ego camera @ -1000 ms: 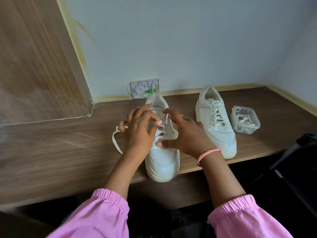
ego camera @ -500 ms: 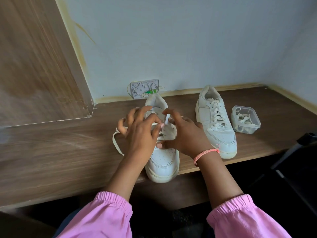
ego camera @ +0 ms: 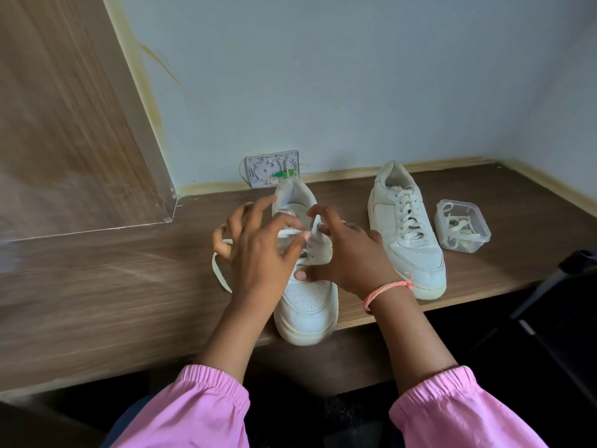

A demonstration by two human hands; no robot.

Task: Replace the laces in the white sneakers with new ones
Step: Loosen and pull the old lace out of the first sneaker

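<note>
Near sneaker (ego camera: 307, 299) sits at desk (ego camera: 97, 286) front edge, toe at 6 o'clock, so eyelets face you. Your right hand (ego camera: 352, 257) grips its tongue and upper, steadying shoe, fingers curled, thumb pressed at 9 o'clock side. Your left hand (ego camera: 258, 250) arches over eyelets, fingertips pinching lace (ego camera: 219, 273); slack trails toward 9 o'clock. Second sneaker (ego camera: 407, 227), fully laced, waits at 3 o'clock; tub of laces (ego camera: 462, 226) just beyond.

Two sneakers (ego camera: 307, 295) (ego camera: 407, 227), one container (ego camera: 462, 226)
</note>
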